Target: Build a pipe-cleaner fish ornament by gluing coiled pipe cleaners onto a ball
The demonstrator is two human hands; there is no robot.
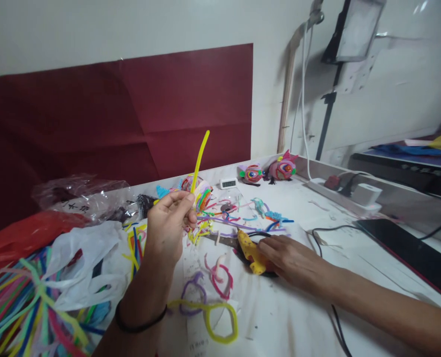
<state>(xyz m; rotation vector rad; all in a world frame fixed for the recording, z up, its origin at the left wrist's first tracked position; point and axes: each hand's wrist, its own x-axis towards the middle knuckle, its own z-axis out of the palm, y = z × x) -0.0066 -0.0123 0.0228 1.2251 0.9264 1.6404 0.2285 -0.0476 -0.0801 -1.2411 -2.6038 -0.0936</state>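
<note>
Fingertips of the left hand [174, 210] close narrowly on a yellow stem [198, 161], which rises from the pinch, its free tip leaning toward one o'clock. Between three and four o'clock from that hand, the right hand [285, 254] lies over a yellow-and-black tool [248, 248] on the white table [268, 317]; its fingers bend over the handle end, though I cannot tell whether they grip it or only rest there. A grey, blade-like part of the tool points toward nine o'clock.

From the left hand, a yellow loop [237, 325] lies at five o'clock, a pink loop [226, 293] between four and five, and a purple loop [184, 297] nearer six. At eight o'clock spreads a bundle of coloured stems [40, 292], next to a white plastic bag [81, 253]. Between two and three stand a small white digital display [228, 184] and two colourful fish-like figures [283, 168].

From the right hand, a power strip [322, 188] sits at two o'clock and a flat black slab [410, 255] at three.
</note>
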